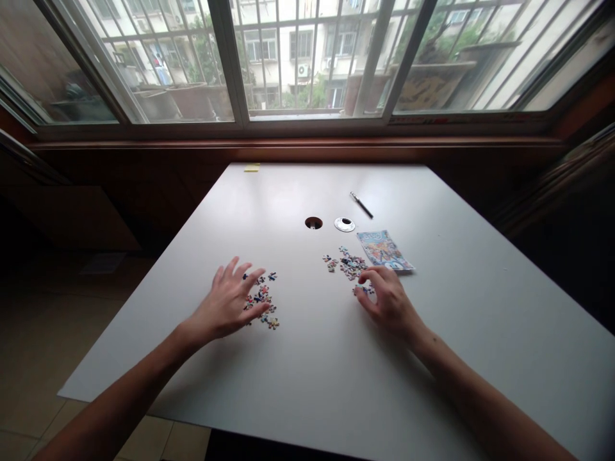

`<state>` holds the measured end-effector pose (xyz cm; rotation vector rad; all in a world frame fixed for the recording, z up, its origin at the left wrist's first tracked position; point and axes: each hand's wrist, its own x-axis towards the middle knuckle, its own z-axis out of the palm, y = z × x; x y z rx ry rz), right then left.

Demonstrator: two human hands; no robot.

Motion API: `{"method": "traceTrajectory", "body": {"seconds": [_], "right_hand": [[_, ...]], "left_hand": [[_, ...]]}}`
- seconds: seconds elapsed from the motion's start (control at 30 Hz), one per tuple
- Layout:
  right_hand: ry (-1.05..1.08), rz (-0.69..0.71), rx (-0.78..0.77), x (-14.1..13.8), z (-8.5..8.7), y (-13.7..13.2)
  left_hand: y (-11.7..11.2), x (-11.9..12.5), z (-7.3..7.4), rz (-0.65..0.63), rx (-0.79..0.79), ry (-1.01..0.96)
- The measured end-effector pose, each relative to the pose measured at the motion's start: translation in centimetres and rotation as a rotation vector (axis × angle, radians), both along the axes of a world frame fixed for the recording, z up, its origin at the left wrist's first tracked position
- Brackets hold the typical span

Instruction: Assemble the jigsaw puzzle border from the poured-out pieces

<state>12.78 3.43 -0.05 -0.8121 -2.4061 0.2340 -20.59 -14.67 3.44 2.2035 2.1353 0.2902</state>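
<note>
Small coloured puzzle pieces lie in two loose heaps on a white table [298, 358]. My left hand [229, 301] rests flat with fingers spread over the left heap [264, 301], touching its pieces. My right hand [388, 298] hovers at the near edge of the right heap [346, 262], with its fingers curled down onto a few pieces [362, 289]; whether it grips one I cannot make out. A colourful printed picture card [383, 250] lies just beyond the right hand.
A black pen [361, 205] lies farther back, with a round cable hole [313, 223] and its white cap [344, 224] beside it. A yellow note [251, 168] sits at the far edge. Beyond the table are a dark wooden sill and barred windows.
</note>
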Motion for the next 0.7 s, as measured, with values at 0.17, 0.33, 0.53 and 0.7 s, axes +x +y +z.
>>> {"method": "traceTrajectory", "body": {"seconds": [0.17,0.33,0.53,0.7], "right_hand": [[0.048,-0.214,0.025,0.1,-1.0,0.7],[0.035,-0.164,0.006,0.0,-1.1,0.6],[-0.155,-0.073,-0.024,-0.7,-0.9,0.2],[-0.318,-0.069,-0.043,-2.8,-0.8,0.6]], "left_hand": [[-3.1,0.3,-3.7,0.244,0.017,0.028],[0.5,2.3,-3.8,0.016,0.054,0.020],[2.6,2.0,-2.9,-0.025,-0.022,0.049],[2.3,1.1,-2.8,0.054,-0.036,0.049]]}}
